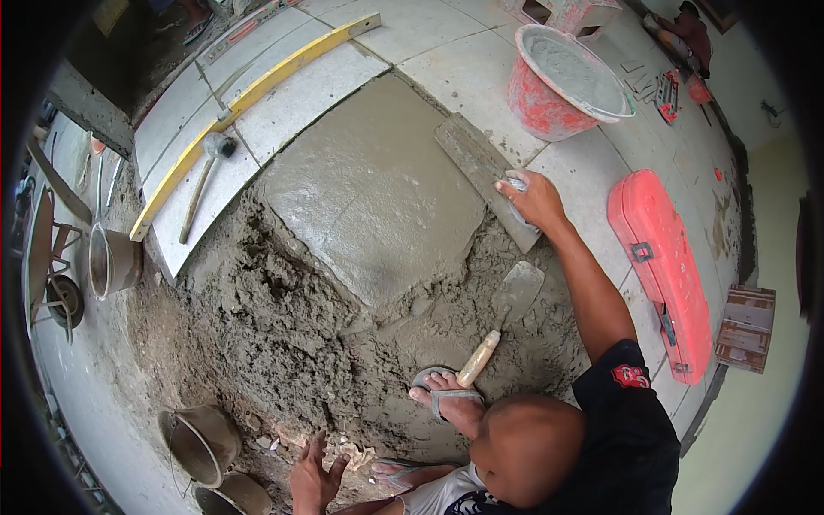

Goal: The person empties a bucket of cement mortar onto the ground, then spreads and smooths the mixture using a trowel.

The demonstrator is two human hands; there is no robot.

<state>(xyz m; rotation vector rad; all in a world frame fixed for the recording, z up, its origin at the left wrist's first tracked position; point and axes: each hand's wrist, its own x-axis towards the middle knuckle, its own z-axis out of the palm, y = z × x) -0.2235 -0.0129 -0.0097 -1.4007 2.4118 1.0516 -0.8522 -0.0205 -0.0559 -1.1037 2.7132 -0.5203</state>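
My right hand grips the handle of a long rectangular plastering trowel, which lies along the right edge of a smooth patch of wet mortar. Low in the view, my left hand hovers with its fingers apart and nothing in it, near the rubble by my sandalled feet. A pointing trowel with a pale wooden handle rests on the rough mortar, its handle end close to my foot. Rough, crumbly mortar lies to the left of and below the smooth patch.
A yellow straightedge and a rubber mallet lie on the tiles. Beyond the patch stands a red bucket of grey mix. A red case sits at right. Dirty buckets stand at lower left. Another person crouches far right.
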